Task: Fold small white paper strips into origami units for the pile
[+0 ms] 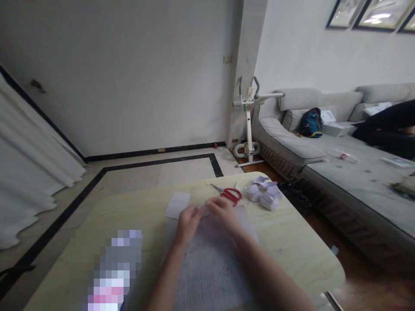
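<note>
A large sheet of paper with writing [210,268] lies on the pale table [292,246] under my forearms. Near its far edge, my left hand [189,220] and my right hand [222,211] are close together, pinching a small piece of white paper [204,211] between their fingertips. Just beyond my left hand lies a blank white slip [177,204]. Red-handled scissors [231,195] rest past my right hand, blades pointing to the left. Several folded or crumpled white paper pieces [269,196] sit at the table's far right corner.
A blurred-out pixelated item [113,276] is at the table's left. Beyond the right edge stands a grey sofa [340,147] holding a blue backpack [311,123] and boxes, with a person's dark-clothed leg [389,127]. A white exercise machine [248,125] stands behind the table.
</note>
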